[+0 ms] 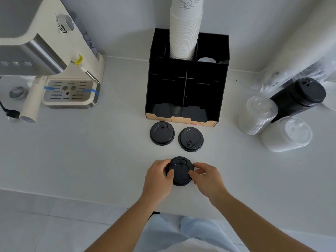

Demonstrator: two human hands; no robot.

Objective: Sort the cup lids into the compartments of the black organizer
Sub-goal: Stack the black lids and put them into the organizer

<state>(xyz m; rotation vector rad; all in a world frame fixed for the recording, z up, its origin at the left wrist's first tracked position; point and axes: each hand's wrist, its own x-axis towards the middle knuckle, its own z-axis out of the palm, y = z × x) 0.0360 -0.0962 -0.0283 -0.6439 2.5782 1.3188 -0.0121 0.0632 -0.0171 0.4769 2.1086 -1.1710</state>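
A black cup lid (pixel 180 171) lies near the counter's front edge, gripped from both sides: my left hand (pixel 158 176) pinches its left rim and my right hand (pixel 207 176) its right rim. Two more black lids lie flat just in front of the black organizer (pixel 222 84): one at the left (pixel 162 133), one at the right (pixel 190 139). The organizer's two front compartments, split by a vertical divider, look dark and I cannot tell their contents.
A tall stack of white paper cups (pixel 184 31) stands in the organizer's back section. A coffee machine (pixel 54 57) fills the left. At the right lie sleeves of black lids (pixel 298 99), clear lids (pixel 257 115) and white lids (pixel 288 134).
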